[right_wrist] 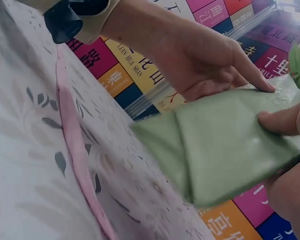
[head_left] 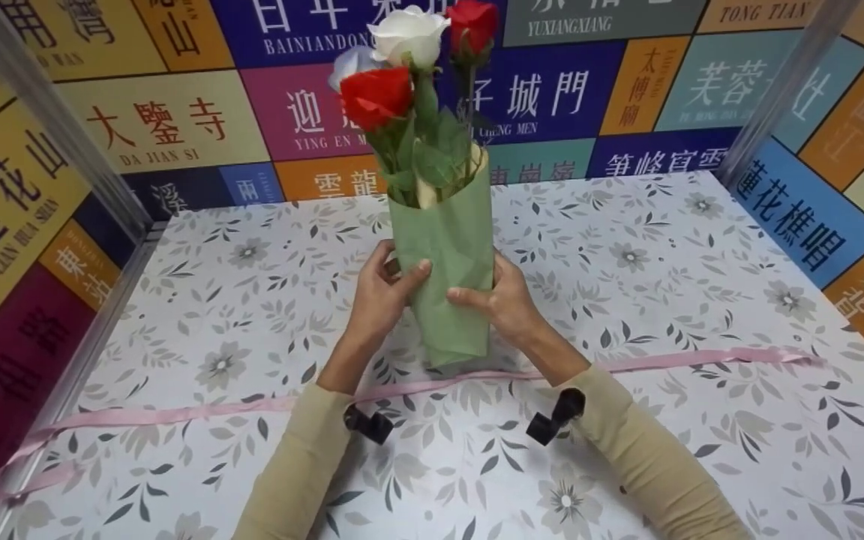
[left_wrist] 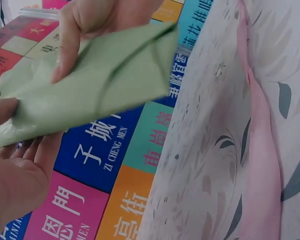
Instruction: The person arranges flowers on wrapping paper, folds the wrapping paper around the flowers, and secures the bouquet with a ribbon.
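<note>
A bouquet in green wrapping paper (head_left: 451, 247) stands nearly upright in front of me, raised off the table. From its top show two red roses (head_left: 377, 96), a white rose (head_left: 411, 36), a pale bluish bloom (head_left: 352, 66) and green leaves. My left hand (head_left: 388, 289) grips the wrap from the left, thumb across its front. My right hand (head_left: 503, 296) holds it from the right, a little lower, thumb also on the front. Both wrist views show the folded lower end of the wrapping paper (left_wrist: 130, 70) (right_wrist: 225, 145). Fingers behind the wrap are partly hidden.
A long pink ribbon (head_left: 199, 411) lies across the flower-patterned tabletop (head_left: 567, 465), passing below the bouquet and looping at the left edge. Colourful panels with lettering (head_left: 169, 120) stand behind and at both sides. Dark straps with small devices (head_left: 559, 416) sit at the wrists.
</note>
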`<action>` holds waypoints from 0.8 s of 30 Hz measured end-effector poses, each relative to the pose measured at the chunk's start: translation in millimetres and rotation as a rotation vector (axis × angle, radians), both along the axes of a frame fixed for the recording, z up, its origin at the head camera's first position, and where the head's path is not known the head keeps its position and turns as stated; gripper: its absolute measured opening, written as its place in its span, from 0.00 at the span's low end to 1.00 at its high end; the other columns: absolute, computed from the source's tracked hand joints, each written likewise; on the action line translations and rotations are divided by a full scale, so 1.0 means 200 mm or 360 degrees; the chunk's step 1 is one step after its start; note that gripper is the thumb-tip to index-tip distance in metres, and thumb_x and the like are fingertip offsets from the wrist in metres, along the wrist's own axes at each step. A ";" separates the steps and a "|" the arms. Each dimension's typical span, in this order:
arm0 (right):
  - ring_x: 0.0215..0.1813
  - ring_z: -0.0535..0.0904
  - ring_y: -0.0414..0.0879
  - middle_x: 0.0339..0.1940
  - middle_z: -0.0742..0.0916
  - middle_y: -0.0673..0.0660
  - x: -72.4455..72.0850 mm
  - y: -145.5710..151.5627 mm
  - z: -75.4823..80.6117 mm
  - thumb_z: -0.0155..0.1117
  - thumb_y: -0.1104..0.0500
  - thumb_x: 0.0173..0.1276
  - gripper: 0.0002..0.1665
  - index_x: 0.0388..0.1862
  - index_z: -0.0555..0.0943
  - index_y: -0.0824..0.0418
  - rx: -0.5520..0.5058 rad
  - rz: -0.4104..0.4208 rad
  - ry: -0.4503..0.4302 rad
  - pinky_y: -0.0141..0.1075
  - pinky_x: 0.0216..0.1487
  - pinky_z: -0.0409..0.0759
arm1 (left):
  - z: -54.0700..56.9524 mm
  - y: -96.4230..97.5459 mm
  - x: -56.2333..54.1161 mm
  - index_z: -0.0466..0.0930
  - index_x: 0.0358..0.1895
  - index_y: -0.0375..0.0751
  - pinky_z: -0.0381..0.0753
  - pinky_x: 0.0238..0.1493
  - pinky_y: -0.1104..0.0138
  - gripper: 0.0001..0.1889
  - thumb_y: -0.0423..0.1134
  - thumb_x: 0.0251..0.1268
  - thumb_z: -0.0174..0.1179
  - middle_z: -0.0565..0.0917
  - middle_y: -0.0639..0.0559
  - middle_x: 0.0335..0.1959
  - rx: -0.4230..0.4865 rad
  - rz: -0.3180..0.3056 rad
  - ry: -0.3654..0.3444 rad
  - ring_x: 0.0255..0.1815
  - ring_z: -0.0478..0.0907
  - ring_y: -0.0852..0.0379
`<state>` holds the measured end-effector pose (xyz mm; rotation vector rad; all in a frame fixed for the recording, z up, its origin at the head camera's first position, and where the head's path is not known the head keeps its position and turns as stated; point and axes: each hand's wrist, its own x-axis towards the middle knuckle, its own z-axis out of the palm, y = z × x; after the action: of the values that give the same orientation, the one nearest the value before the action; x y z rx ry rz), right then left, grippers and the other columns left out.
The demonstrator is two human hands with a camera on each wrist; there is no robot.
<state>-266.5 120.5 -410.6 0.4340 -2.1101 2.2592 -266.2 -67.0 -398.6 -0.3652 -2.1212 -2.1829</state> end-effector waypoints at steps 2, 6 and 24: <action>0.50 0.84 0.42 0.51 0.87 0.55 0.01 0.03 0.00 0.73 0.71 0.57 0.36 0.65 0.72 0.70 0.0062 -0.0014 -0.0037 0.34 0.54 0.82 | 0.00 0.02 0.01 0.71 0.62 0.37 0.86 0.49 0.60 0.21 0.36 0.69 0.62 0.82 0.39 0.57 -0.0045 -0.0009 0.0077 0.55 0.83 0.50; 0.51 0.84 0.42 0.50 0.88 0.52 0.04 0.11 0.04 0.67 0.69 0.64 0.28 0.63 0.73 0.71 0.0067 0.0085 -0.0031 0.35 0.55 0.82 | 0.02 0.04 0.04 0.70 0.65 0.36 0.84 0.55 0.55 0.23 0.32 0.69 0.61 0.80 0.39 0.60 -0.0126 -0.0031 0.0202 0.60 0.81 0.46; 0.38 0.88 0.40 0.33 0.90 0.44 0.07 0.24 0.22 0.73 0.68 0.60 0.16 0.47 0.83 0.73 0.0367 0.0106 0.0036 0.33 0.43 0.86 | 0.08 0.07 0.10 0.67 0.70 0.39 0.85 0.31 0.65 0.23 0.39 0.77 0.54 0.85 0.37 0.44 -0.0081 -0.0211 0.0137 0.37 0.85 0.57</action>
<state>-253.4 168.8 -366.4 0.5414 -2.3891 2.0380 -245.6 -53.4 -383.4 -0.6083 -2.1674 -2.1410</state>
